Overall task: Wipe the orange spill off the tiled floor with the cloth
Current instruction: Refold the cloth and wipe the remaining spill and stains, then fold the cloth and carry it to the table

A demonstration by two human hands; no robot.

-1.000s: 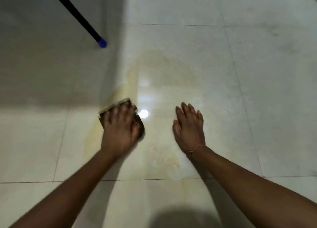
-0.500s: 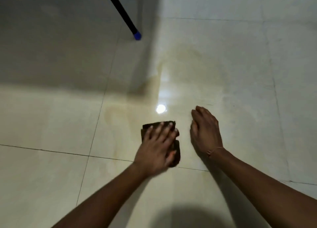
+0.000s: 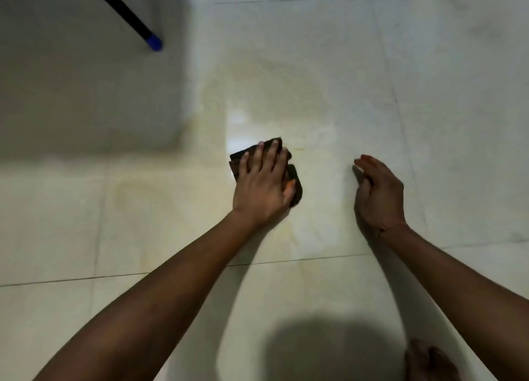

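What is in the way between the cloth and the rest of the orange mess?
Nothing that shows. The left hand presses the cloth flat on the floor, and the faint spill spreads just ahead of it on bare tile. The pole stands farther off to the left.

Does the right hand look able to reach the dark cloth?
Probably yes: only bare floor lies between the right hand and the dark cloth, though the left hand covers most of it.

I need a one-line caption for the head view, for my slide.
Left hand presses a dark cloth onto the faint orange spill on the tiled floor; right hand idle nearby.
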